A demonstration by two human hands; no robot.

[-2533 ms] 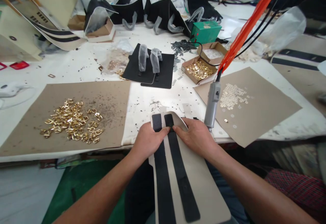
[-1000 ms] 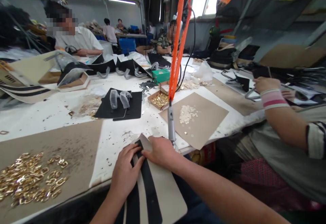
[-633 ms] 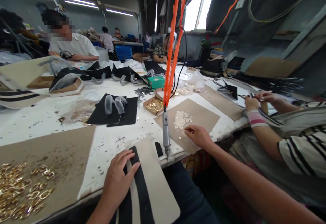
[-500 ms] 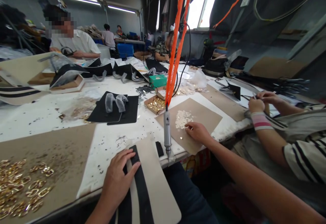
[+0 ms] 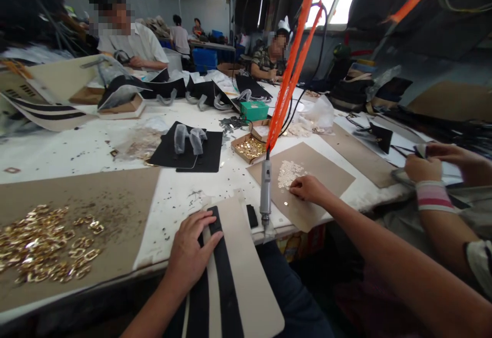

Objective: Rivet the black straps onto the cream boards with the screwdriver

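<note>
My left hand (image 5: 193,243) lies on a beige panel with black stripes (image 5: 246,266). Its fingers and thumb are spread on the upper part, and the panel slopes from the table edge over my lap. At the near edge of a pile of small, pale, shiny discs (image 5: 289,173), my right hand (image 5: 309,188) has thumb and fingertips pressed together; whatever is between them is hidden. The discs lie on a brown sheet (image 5: 326,169). Between my hands a silver electric screwdriver (image 5: 265,192) hangs, tip down, from orange cords (image 5: 294,71). A small black block (image 5: 251,215) is beside the panel.
Gold metal rings (image 5: 46,246) cover part of a brown board at left. Black panels (image 5: 198,148), a box of gold pieces (image 5: 249,147) and a green box (image 5: 254,110) stand farther back. A co-worker's hands (image 5: 430,164) work at right; another person (image 5: 132,46) sits across.
The view has turned slightly left and down, so everything sits farther right in it. Both hands keep nearly the same places on the panel and by the discs.
</note>
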